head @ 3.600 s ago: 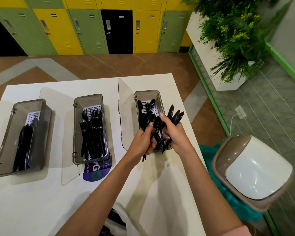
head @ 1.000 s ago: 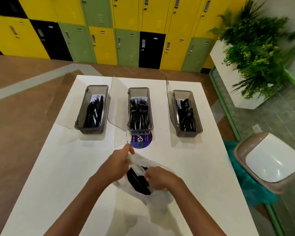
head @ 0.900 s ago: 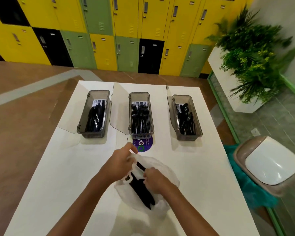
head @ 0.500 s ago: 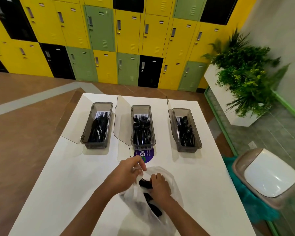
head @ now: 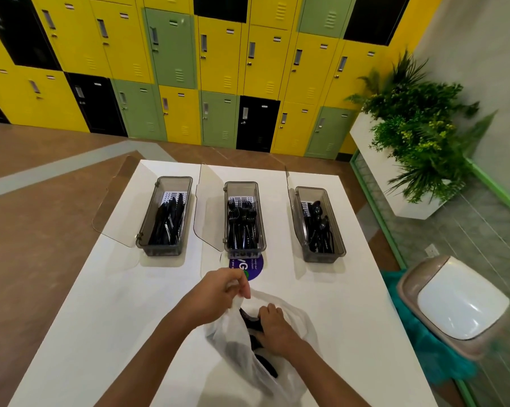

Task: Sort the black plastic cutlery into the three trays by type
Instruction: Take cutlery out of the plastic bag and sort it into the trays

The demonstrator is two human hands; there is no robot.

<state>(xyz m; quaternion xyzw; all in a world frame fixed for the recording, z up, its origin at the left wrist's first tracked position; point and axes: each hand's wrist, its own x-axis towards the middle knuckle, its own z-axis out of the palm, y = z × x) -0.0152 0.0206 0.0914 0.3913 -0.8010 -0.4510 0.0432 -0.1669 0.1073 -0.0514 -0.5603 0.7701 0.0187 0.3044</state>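
I see the three trays (head: 245, 252) already hold knives (head: 167, 223), forks (head: 242, 223) and spoons (head: 318, 227), but black cutlery (head: 249, 320) is left in the white bag (head: 230, 342), whose rim the left hand (head: 215, 292) pinches while the right hand (head: 274, 326) reaches inside, its grip hidden from me

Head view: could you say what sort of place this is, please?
Probably a canteen or break area: yellow, green and black metal lockers, three grey plastic cutlery trays on a white table, and a beige swing-lid bin.

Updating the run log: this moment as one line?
left hand: pinches plastic bag rim | right hand: inside bag, on black cutlery, grip unclear
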